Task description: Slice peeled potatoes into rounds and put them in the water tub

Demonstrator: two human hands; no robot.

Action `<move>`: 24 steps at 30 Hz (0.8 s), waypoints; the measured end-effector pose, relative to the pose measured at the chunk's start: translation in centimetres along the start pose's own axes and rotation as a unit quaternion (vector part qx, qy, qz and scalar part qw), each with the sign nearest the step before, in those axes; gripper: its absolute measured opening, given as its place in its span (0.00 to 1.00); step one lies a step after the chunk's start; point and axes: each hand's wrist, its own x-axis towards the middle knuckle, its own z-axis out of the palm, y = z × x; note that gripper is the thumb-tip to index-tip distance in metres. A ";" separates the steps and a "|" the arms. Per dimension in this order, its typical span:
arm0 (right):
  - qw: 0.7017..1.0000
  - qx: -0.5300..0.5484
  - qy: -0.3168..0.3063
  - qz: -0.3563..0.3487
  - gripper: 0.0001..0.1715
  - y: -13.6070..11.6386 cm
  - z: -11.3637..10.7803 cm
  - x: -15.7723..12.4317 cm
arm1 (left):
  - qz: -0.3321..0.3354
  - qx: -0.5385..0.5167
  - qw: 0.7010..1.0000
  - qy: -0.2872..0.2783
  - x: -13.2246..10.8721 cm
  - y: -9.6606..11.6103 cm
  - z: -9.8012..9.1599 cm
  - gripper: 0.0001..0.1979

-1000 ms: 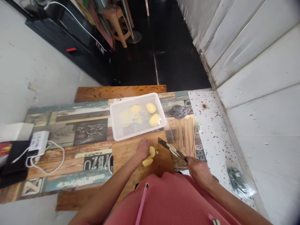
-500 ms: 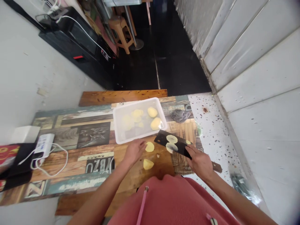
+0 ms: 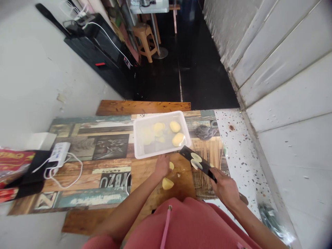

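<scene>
My right hand (image 3: 225, 188) is closed on a dark-bladed cleaver (image 3: 185, 152), its brown handle end showing behind the hand. Pale yellow potato slices (image 3: 196, 158) cling to the flat of the blade. Over the wooden cutting board (image 3: 141, 169), my left hand (image 3: 162, 166) has its fingers stretched forward beside another potato slice (image 3: 171, 166), which it partly covers; whether it touches that slice is hard to see. Closer to my body, a cut potato piece (image 3: 167, 183) lies on the board. Beyond the board, a white plastic tub (image 3: 137, 145) holds several peeled potatoes (image 3: 178, 139) in cloudy water.
Many thin wooden skewers (image 3: 207, 150) lie to the board's right, near a grey rag (image 3: 204, 132). A white power strip (image 3: 59, 154) with cords sits on the left of the patterned tabletop (image 3: 85, 166). A white panelled wall (image 3: 293, 100) stands at right.
My left hand has moved over the slice on the board, now covering part of it. The cleaver has tilted slightly, with slices still on its blade. The camera view has shifted.
</scene>
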 end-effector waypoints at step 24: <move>0.996 -0.063 0.009 -0.060 0.20 -2.1 0.9 2.0 | 0.193 -0.108 0.959 0.179 -2.9 0.3 -7.1 0.28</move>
